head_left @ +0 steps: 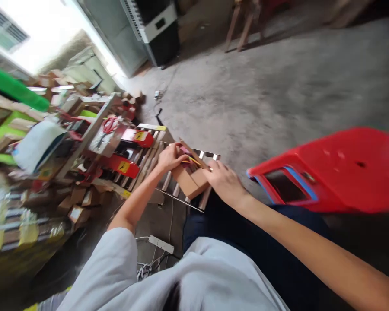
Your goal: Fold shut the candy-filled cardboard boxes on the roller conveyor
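A small brown cardboard box (pixel 184 182) sits with its top open on a short roller conveyor (pixel 205 199) in front of my body. Pink and yellow items (pixel 191 160) show in its opening, too blurred to name. My left hand (pixel 170 158) grips the box's far left edge, with its fingers bent over the opening. On the right side, my right hand (pixel 225 181) has its fingers closed at the box's edge, next to a raised flap. Its fingertips are partly hidden.
Left of the rollers stands a carton-sealing machine with red parts (pixel 125 166) and red-handled scissors (pixel 109 125) on top. Cardboard boxes (pixel 81 201) pile up beyond it. A red plastic stool (pixel 337 164) is at right. A power strip (pixel 161 244) with cables lies below.
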